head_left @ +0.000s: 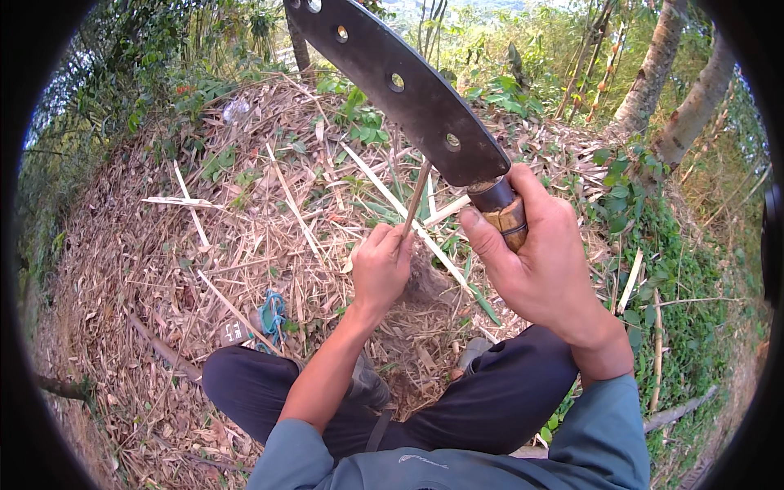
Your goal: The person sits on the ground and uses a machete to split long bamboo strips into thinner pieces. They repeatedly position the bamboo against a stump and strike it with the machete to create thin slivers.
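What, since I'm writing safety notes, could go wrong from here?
The left hand holds a stick whose upper end is at or near the blade of the big knife, so a slip might cut that hand. Only the right hand grips the knife, so if it loosened, the knife could drop toward the bent legs.

Left grip (381, 265): bare hand, fingers curled closed; forearm (333, 355) bare, reaching forward. Right grip (543, 253): bare hand, fingers wrapped closed, thumb (488, 237) straight; upper arm (604, 425) sleeved. Knees, two: bent, spread apart, trousered.
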Available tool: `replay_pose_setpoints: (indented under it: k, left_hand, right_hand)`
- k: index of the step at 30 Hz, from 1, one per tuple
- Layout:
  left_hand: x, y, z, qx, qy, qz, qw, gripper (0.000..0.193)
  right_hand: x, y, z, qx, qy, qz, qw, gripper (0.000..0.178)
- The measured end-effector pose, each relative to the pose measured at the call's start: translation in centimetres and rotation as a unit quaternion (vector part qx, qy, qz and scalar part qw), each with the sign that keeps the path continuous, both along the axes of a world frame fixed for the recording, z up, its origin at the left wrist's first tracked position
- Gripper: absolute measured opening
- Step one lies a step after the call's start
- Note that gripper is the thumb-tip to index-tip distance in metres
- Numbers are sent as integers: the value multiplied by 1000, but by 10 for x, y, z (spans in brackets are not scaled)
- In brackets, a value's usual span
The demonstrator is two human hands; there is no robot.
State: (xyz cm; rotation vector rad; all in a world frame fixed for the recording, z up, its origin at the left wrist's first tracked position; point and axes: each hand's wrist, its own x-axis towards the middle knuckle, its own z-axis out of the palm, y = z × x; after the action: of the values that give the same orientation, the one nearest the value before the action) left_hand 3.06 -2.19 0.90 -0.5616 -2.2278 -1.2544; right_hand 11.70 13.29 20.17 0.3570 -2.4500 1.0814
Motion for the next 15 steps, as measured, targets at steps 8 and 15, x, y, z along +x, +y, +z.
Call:
replay_pose_setpoints:
  k: [8, 15]
  left_hand:
    - [1, -2, 4, 1, -8, 0, 1000, 13]
    - [-2, 2, -6, 35, -1, -11, 999, 15]
  right_hand:
    - [3, -3, 5, -8, -14, 4, 1000, 27]
    - [-2, 1, -2, 4, -3, -26, 1000, 26]
